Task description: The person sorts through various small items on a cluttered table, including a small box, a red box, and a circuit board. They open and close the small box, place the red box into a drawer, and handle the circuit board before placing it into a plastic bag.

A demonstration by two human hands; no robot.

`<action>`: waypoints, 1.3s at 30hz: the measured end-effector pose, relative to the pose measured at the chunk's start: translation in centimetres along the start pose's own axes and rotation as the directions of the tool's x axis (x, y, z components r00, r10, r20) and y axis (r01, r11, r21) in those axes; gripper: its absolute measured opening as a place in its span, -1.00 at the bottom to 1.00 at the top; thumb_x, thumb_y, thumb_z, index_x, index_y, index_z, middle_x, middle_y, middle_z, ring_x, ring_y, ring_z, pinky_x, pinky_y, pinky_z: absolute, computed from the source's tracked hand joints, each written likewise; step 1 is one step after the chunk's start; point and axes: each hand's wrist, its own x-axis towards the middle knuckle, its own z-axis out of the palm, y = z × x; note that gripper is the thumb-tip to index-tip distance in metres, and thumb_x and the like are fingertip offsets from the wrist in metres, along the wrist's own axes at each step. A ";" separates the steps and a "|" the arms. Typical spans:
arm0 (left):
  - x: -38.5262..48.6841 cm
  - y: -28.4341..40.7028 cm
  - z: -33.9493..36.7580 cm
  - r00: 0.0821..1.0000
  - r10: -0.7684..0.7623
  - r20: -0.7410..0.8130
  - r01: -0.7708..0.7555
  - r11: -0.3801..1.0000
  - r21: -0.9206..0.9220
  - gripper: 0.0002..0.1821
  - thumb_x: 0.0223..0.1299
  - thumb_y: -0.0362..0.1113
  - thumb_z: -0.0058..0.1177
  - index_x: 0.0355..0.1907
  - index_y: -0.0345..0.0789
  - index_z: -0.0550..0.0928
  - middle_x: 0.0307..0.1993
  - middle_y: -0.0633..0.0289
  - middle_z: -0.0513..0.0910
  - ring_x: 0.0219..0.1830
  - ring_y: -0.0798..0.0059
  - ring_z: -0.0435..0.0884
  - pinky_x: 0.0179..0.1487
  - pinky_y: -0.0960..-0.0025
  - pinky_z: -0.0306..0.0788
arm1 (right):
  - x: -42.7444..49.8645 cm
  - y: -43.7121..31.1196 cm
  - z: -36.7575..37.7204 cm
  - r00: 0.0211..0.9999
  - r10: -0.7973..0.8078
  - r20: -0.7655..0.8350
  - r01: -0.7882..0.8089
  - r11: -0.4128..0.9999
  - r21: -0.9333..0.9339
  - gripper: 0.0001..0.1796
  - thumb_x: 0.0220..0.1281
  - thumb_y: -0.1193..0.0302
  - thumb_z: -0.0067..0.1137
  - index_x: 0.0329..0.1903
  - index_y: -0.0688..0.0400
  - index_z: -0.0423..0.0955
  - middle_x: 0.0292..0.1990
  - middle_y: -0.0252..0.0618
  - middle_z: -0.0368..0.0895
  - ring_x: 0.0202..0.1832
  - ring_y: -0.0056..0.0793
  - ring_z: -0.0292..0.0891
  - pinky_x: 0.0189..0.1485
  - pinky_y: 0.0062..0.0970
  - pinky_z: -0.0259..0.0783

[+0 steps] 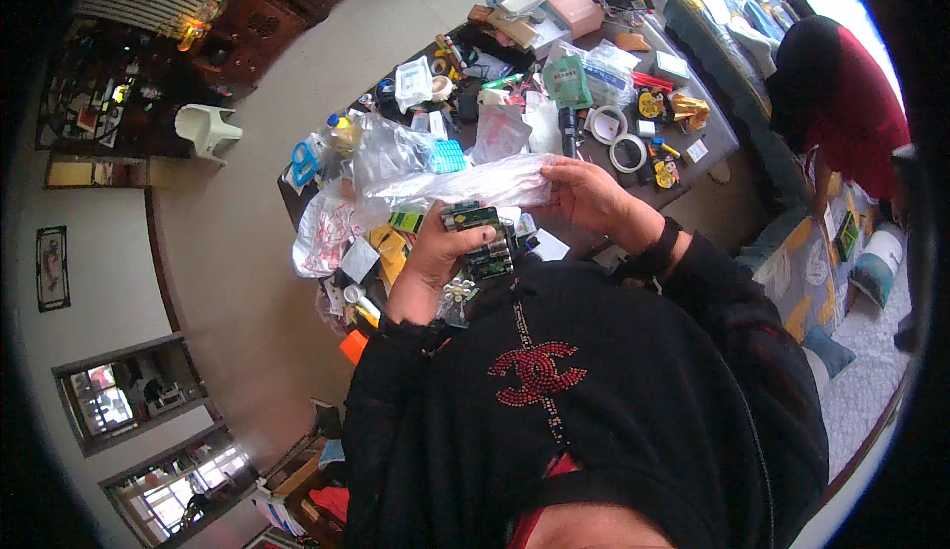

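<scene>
My left hand (438, 256) grips a pack of batteries (486, 241) in dark green and black, its thumb across the front. The pack is close to my chest, over the table's near edge. My right hand (594, 196) pinches one end of a clear plastic bag (475, 184), which stretches leftward just above the batteries. More crumpled clear plastic (390, 152) lies behind that bag. Beside it is a blue blister sheet (447, 155). A black cylinder, perhaps a flashlight (568, 132), stands beyond my right hand.
The cluttered table (705, 144) holds tape rolls (629, 153), a green pouch (566, 81), a pink box (575, 13) and blue-handled scissors (304, 163). A person (846, 103) in red bends over the sofa (742, 51) at right. A white plastic stool (208, 132) stands at left.
</scene>
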 end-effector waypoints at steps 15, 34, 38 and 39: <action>-4.8 1.5 -1.3 0.982 0.073 -0.176 -0.032 0.974 0.224 -0.43 -0.19 -0.50 0.34 -0.01 -0.29 0.46 -0.15 0.30 0.55 -0.11 0.55 0.55 0.00 0.44 0.46 | -9.5 -6.4 18.6 0.196 0.104 0.975 0.590 0.781 -0.203 -0.59 0.32 0.38 0.07 0.19 0.18 0.42 0.00 -0.09 0.53 -0.13 -0.29 0.53 -0.11 -0.35 0.43; -5.0 3.1 -1.1 1.000 0.013 -0.016 0.000 0.785 0.619 -0.39 -0.21 -0.45 0.37 0.02 -0.32 0.48 -0.21 0.31 0.62 -0.19 0.61 0.58 -0.07 0.47 0.45 | -0.1 -4.8 13.4 0.693 0.173 0.700 0.621 -0.636 -0.457 -0.80 0.00 0.32 0.31 -0.38 0.15 0.52 -0.38 -0.26 0.54 -0.02 -0.24 0.45 0.40 -0.09 0.05; -4.9 2.9 -1.2 0.999 0.044 0.009 -0.039 0.758 0.651 -0.43 -0.19 -0.37 0.37 -0.02 -0.29 0.49 -0.26 0.26 0.62 -0.22 0.55 0.59 -0.08 0.45 0.45 | -0.6 -4.4 12.3 0.712 0.163 0.683 0.616 -0.612 -0.496 -0.89 -0.01 0.36 0.22 -0.46 0.09 0.51 -0.44 -0.34 0.50 -0.11 -0.33 0.42 0.12 -0.29 0.22; -4.8 2.8 -1.3 0.999 0.048 0.013 -0.044 0.738 0.674 -0.44 -0.19 -0.38 0.36 -0.02 -0.28 0.49 -0.26 0.26 0.62 -0.22 0.55 0.59 -0.08 0.45 0.45 | -0.8 -4.3 12.1 0.747 0.170 0.643 0.587 -0.624 -0.516 -0.90 -0.02 0.35 0.20 -0.49 0.06 0.50 -0.41 -0.36 0.50 -0.14 -0.35 0.41 0.04 -0.34 0.25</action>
